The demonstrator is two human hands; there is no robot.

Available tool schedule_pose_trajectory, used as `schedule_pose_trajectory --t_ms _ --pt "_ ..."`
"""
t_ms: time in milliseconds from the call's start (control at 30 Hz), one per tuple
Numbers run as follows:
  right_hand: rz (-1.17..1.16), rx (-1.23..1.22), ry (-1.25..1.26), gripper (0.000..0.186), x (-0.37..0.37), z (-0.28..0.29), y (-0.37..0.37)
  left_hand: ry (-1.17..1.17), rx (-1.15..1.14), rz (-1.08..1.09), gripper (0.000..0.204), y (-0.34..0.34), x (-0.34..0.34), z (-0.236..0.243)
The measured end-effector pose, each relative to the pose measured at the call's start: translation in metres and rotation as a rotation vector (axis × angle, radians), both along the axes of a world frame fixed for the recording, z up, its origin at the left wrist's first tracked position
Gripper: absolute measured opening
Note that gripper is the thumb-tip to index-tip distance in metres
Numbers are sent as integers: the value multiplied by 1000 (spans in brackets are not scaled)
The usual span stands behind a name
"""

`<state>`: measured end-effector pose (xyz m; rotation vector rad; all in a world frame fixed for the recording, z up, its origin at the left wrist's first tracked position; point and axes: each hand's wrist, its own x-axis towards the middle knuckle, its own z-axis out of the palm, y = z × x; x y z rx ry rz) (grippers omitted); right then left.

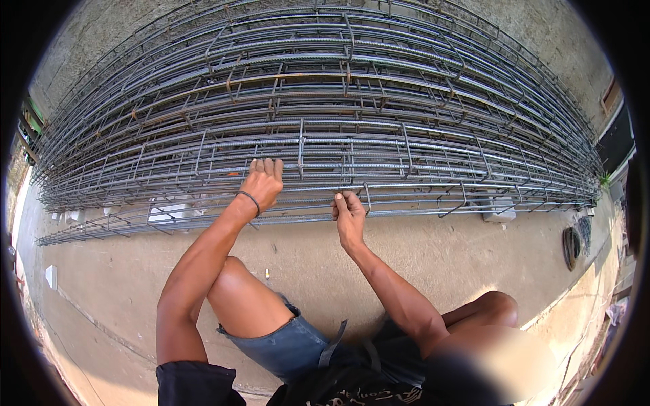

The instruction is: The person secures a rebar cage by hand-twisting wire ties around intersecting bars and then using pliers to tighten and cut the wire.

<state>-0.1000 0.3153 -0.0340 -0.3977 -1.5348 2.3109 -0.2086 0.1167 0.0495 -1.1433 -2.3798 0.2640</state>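
Note:
Long rebar cages (pixel 406 145) of ribbed steel bars with square stirrups lie stacked across the view in front of me. My left hand (pixel 263 184), with a dark band at its wrist, curls its fingers over a bar of a cage near the middle. To its right and slightly nearer, my right hand (pixel 349 215) is closed, thumb and fingertips pinched together against the nearest low cage (pixel 406 211), close to a stirrup (pixel 367 199). Whatever sits between those fingertips is too small to tell.
White blocks (pixel 169 213) lie under the cages at left, with another block (pixel 500 208) at right. A dark coil (pixel 571 248) rests on the concrete floor (pixel 433 257) at right. A small pale cylinder (pixel 267 273) lies near my knee. Behind the stack is a rough wall (pixel 555 40).

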Motion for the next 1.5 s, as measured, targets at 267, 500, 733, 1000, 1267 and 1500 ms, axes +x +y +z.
schedule_pose_trajectory --t_ms 267,500,733,1000,1267,1500 --pt "-748 949 -35 18 -15 -7 -16 -43 -10 19 66 -1 0 -5" --pt "-541 273 -207 16 -17 13 -23 -8 8 9 66 -1 2 -2" --pt "-237 -718 77 18 -6 32 -6 -49 18 6 65 -1 2 0" --pt "-225 -882 140 20 -26 53 -12 -121 30 22 62 -1 -4 -3" --pt "-328 -234 -79 33 -1 55 -21 -59 12 35 60 -1 -5 -4" --pt "-211 1245 -142 30 42 97 43 -49 -11 36 62 -3 -7 -9"
